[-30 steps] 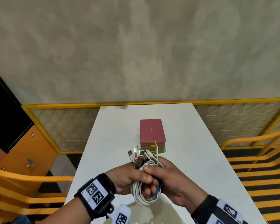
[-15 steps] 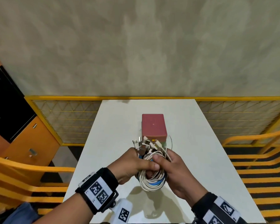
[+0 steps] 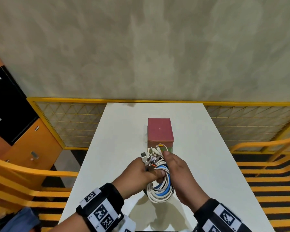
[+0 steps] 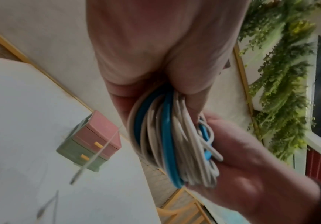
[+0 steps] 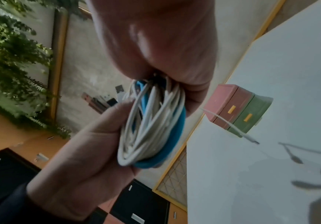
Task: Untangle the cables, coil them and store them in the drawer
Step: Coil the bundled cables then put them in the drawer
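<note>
Coiling all but done, storing not yet begun: both hands, left [image 3: 145, 171] and right [image 3: 179, 174], clasped round bundle of cables [image 3: 159, 190] above worktop [image 3: 208, 164], smooth white and blue loops, plugs bristling on top. Next, judging so: freeing one hand to slide open shut drawer unit [image 3: 159, 132], boxy pink and green plastic just beyond, without loops springing loose

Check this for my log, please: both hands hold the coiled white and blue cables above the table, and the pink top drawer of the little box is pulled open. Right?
Not quite: the pink top drawer is closed, flush with the green one below; the right wrist view shows it. The rest stands: the left hand and right hand hold the coiled cables above the table.
</note>
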Demonstrator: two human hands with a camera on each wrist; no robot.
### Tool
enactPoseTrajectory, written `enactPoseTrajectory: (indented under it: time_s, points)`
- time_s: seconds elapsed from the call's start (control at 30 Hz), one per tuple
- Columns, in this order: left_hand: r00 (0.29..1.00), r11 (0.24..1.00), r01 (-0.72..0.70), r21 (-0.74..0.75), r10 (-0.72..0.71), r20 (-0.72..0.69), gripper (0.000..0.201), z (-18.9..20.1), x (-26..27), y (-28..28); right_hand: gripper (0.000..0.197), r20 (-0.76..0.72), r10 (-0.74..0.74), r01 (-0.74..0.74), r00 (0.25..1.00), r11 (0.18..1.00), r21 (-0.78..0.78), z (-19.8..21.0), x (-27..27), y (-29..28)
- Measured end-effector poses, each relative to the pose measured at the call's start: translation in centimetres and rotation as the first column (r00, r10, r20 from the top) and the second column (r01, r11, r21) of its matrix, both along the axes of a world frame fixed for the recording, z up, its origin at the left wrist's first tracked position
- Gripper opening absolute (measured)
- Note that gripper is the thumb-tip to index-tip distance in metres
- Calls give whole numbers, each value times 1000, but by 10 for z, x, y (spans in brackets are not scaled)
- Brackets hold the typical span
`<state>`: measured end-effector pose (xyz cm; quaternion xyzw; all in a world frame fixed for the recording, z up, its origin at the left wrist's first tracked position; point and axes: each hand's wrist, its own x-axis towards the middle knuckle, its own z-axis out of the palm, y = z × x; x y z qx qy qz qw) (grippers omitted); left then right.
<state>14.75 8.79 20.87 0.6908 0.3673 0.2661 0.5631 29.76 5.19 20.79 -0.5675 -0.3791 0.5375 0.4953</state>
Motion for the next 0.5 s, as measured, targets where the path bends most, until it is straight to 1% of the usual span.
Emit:
enactPoseTrajectory:
  time_s: [0.07, 0.1, 0.13, 0.2, 0.27, 0.33, 0.4, 0.43, 0.5]
  points:
    - [999, 1000, 10, 5, -10, 37, 3, 0, 1, -2, 41, -138, 16, -26, 990, 997, -75, 3, 1, -1]
    - [999, 1000, -3, 15, 2, 51, 9, -1, 2, -2, 41, -193, 26, -45, 981, 994, -98, 5, 1, -1]
    - [998, 999, -23, 34, 21, 58, 18, -3, 2, -2, 42, -211, 31, -54, 977, 993, -107, 5, 2, -1]
    - [994, 994, -91, 66, 87, 64, 34, -7, 2, -1, 44, -193, 32, -56, 981, 991, -120, 7, 2, -1]
    - [986, 990, -137, 37, 133, 102, 47, -9, 0, -1, 51, -179, 55, -84, 982, 984, -158, 11, -1, -2]
    - [982, 994, -109, 18, 105, 158, 57, -5, -1, -3, 59, -169, 85, -117, 982, 974, -192, 16, -2, -2]
    - [980, 999, -32, 16, 28, 199, 65, 4, -3, -7, 63, -140, 111, -137, 984, 971, -196, 19, -2, -2]
    - [980, 1000, 9, 28, -14, 199, 65, 8, -4, -8, 64, -133, 121, -145, 984, 970, -193, 20, -2, -2]
    - [989, 996, 49, 77, -59, 139, 52, 15, -5, -5, 66, -138, 139, -163, 981, 970, -178, 19, -3, -1]
